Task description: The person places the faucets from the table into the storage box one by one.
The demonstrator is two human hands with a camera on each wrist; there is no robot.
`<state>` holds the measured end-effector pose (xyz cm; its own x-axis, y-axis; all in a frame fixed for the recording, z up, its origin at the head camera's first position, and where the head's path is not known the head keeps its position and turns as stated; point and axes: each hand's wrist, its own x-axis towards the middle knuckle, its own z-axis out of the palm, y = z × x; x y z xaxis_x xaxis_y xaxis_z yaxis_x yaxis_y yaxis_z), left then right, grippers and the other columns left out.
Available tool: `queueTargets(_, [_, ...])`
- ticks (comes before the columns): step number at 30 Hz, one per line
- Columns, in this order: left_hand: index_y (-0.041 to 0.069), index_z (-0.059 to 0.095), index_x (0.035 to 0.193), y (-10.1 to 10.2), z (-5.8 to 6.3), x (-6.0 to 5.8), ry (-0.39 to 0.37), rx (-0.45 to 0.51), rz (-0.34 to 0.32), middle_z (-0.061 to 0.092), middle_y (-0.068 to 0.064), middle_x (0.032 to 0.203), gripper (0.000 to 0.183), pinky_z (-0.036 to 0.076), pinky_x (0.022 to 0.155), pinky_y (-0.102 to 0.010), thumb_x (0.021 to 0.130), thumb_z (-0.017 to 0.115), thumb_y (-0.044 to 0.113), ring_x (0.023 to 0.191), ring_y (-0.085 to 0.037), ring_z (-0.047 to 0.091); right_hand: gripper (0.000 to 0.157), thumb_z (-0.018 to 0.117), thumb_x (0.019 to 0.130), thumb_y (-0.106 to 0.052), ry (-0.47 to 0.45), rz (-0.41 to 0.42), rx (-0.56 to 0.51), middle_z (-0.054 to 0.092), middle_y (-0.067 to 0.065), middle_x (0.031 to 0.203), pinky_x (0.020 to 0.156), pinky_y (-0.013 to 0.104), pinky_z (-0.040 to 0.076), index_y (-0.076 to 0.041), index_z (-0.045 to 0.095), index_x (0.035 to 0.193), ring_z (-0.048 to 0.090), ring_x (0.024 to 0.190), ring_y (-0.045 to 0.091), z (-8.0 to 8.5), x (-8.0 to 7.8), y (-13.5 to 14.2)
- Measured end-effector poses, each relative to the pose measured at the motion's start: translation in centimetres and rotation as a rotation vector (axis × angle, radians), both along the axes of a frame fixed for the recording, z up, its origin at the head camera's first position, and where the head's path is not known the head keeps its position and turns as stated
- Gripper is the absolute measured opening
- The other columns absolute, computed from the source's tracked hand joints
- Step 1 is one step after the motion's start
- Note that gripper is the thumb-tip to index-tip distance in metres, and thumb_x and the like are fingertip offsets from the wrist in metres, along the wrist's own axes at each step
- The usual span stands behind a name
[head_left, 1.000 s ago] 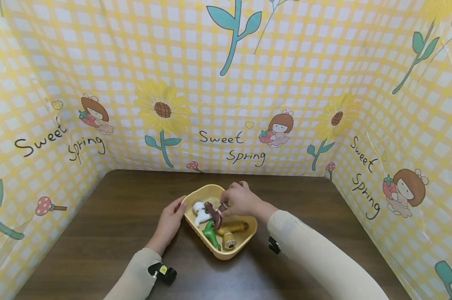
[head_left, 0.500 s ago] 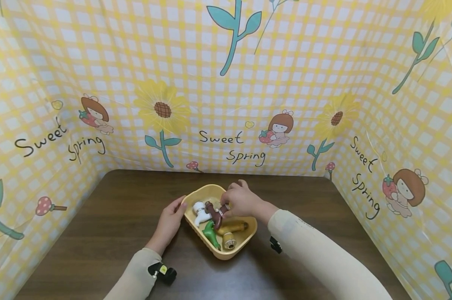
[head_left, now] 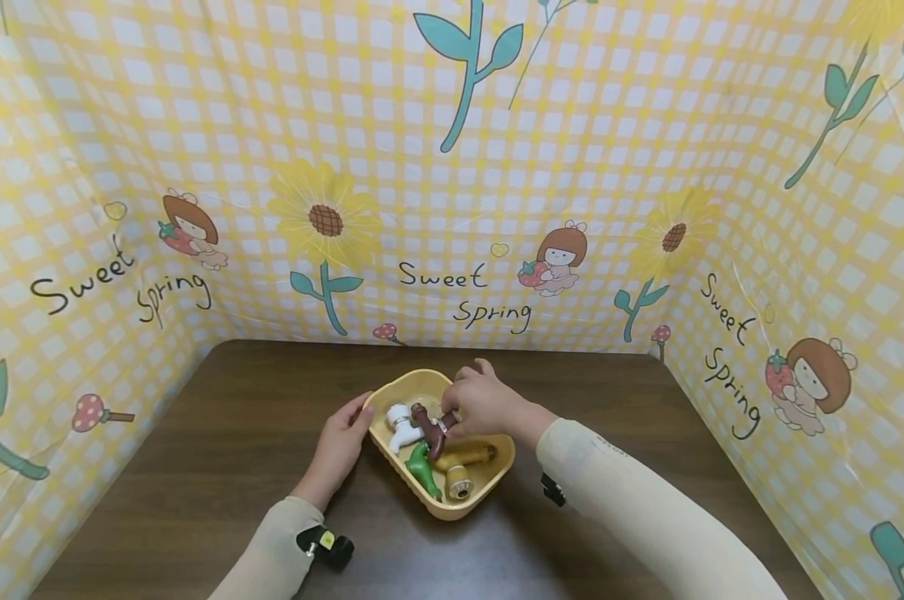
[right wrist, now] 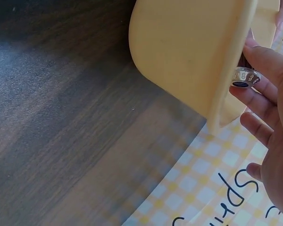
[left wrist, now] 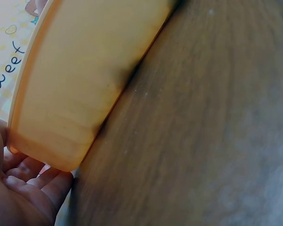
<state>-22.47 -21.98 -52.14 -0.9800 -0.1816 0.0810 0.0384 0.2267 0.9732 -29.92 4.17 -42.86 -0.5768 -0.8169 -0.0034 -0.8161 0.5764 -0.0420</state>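
A pale yellow plastic tub [head_left: 452, 510] with rounded corners sits on the table. My left hand [head_left: 341, 435] grips its left side, thumb at the rim and fingers curled against the outer wall, as the left wrist view shows. My right hand [head_left: 489, 404] reaches over the far right rim and pinches a glossy dark brown curved piece [head_left: 427, 429] between thumb and fingers. In the right wrist view a silvery ribbed collar [right wrist: 245, 76] with a dark end shows at the fingertips. Beside it in the tub lie a white piece [head_left: 402, 429], a green piece [head_left: 422, 471] and a gold-brown piece [head_left: 462, 454].
The tub stands near the middle of a dark wood-grain table [head_left: 234, 467]. Yellow checked cloth [head_left: 452, 208] printed with flowers and lettering walls off the back and both sides. Each sleeve carries a small black camera [head_left: 335, 550] at the wrist.
My right fingers have shifted very slightly, and the brown piece has turned a little in their pinch. My left hand and the tub have stayed in place.
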Motion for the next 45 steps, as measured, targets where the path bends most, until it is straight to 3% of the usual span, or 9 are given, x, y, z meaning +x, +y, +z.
queueTargets(15, [0.005, 0.054, 0.148, -0.1, -0.3, -0.2, 0.006, 0.005, 0.000, 0.054, -0.015, 0.151, 0.044, 0.034, 0.120, -0.044, 0.108, 0.055, 0.023, 0.142, -0.027, 0.045, 0.022, 0.087, 0.082, -0.036, -0.002, 0.005, -0.018, 0.073, -0.018, 0.096, 0.119, 0.069, 0.014, -0.025, 0.077, 0.098, 0.051, 0.114, 0.014, 0.0, 0.0, 0.7])
queueTargets(34, [0.006, 0.052, 0.150, -0.1, -0.1, -0.1, -0.006, 0.021, -0.019, 0.051, -0.014, 0.154, 0.047, 0.033, 0.121, -0.043, 0.108, 0.055, 0.027, 0.145, -0.026, 0.042, 0.029, 0.084, 0.085, -0.043, 0.027, 0.004, -0.017, 0.073, -0.015, 0.107, 0.121, 0.065, 0.014, -0.026, 0.077, 0.108, 0.052, 0.116, 0.014, 0.1, 0.1, 1.4])
queueTargets(45, [0.007, 0.054, 0.148, -0.1, -0.4, -0.1, -0.001, 0.014, -0.002, 0.054, -0.014, 0.152, 0.045, 0.034, 0.120, -0.043, 0.108, 0.056, 0.026, 0.143, -0.026, 0.045, 0.029, 0.085, 0.084, -0.043, 0.052, 0.031, -0.056, 0.073, -0.014, 0.107, 0.119, 0.068, 0.015, -0.025, 0.078, 0.106, 0.053, 0.116, 0.015, 0.5, 0.5, 2.2])
